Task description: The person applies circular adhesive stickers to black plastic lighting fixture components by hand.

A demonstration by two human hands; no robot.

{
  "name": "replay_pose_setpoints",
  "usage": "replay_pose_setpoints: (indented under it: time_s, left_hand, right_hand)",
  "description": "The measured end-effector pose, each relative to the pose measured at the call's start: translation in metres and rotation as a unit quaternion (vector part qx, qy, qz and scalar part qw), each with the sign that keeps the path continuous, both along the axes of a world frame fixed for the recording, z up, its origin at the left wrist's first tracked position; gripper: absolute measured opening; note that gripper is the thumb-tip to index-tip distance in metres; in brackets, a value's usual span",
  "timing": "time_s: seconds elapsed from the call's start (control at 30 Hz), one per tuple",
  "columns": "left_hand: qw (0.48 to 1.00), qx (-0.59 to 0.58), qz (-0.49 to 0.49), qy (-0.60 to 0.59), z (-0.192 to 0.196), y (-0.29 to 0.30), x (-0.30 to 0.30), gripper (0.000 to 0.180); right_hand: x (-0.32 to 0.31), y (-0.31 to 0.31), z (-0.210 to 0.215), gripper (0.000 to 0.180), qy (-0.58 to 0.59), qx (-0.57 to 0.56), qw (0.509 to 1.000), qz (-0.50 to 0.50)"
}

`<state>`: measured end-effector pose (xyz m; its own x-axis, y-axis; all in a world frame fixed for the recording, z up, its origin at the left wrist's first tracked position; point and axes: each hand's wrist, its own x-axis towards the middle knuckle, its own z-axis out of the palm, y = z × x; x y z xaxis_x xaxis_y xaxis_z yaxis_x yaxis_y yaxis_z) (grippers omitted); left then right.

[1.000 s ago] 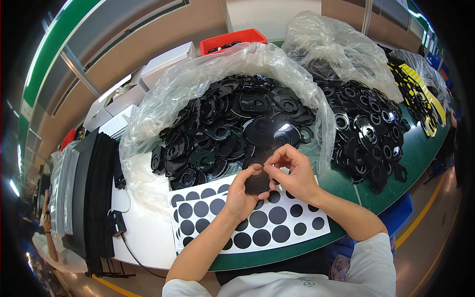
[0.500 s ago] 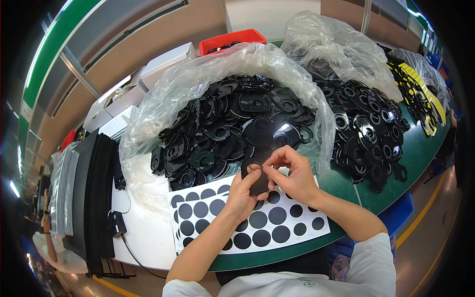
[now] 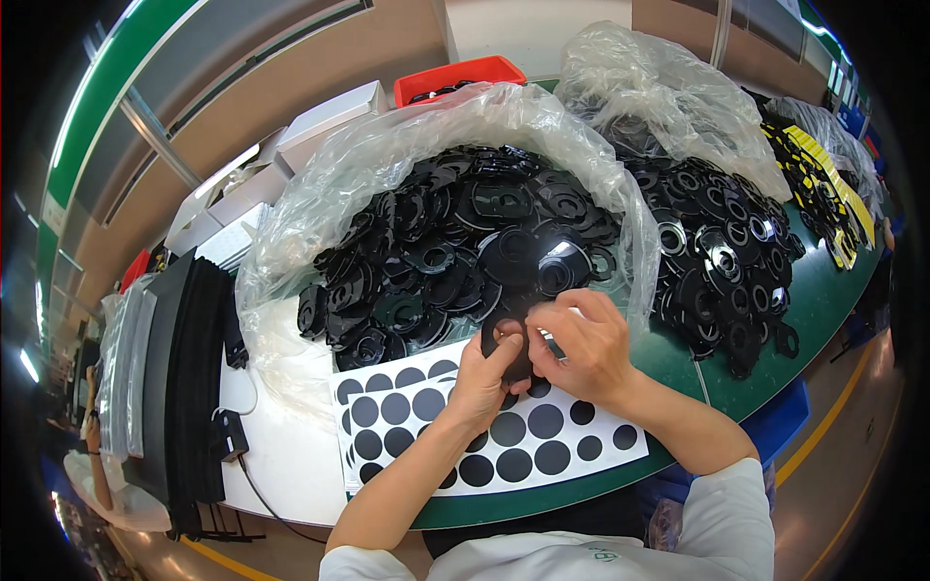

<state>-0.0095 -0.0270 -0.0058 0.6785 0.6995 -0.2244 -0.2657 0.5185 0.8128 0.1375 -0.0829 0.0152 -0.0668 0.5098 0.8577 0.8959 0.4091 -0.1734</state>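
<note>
A: What are the person's hands doing?
B: The left hand (image 3: 481,380) and right hand (image 3: 579,341) both pinch one black plastic ring part (image 3: 511,334), held just above the white sheet of black round stickers (image 3: 484,431) on the green worktop (image 3: 823,290)

A: And around them?
B: Just behind, an open clear bag of black parts (image 3: 436,242); a second heap (image 3: 722,261) lies to the right

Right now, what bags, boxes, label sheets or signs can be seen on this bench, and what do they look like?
Sticker sheet: white, rows of black round dots, under both hands.
Clear plastic bag: centre, open, full of black ring parts.
Second clear bag: behind right, crumpled.
Red bin: rear centre.
White boxes: rear left, rectangular.
Yellow sheets: far right.
</note>
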Motion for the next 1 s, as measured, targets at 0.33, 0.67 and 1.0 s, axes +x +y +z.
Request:
replay_pose_setpoints:
  time_s: [0.33,0.67,1.0]
  left_hand:
    - [0.997,0.037,-0.045,0.042,0.002,-0.002,0.002,0.018]
    - [0.99,0.084,-0.093,0.068,0.0,-0.002,0.002,0.031]
    - [0.985,0.084,-0.145,0.03,0.003,0.0,0.002,0.098]
  right_hand:
    - [0.007,0.002,0.004,0.015,0.36,-0.282,0.886,0.076]
    - [0.01,0.002,0.007,0.016,0.302,-0.304,0.904,0.018]
    - [0.006,0.003,0.004,0.024,0.214,-0.286,0.933,-0.034]
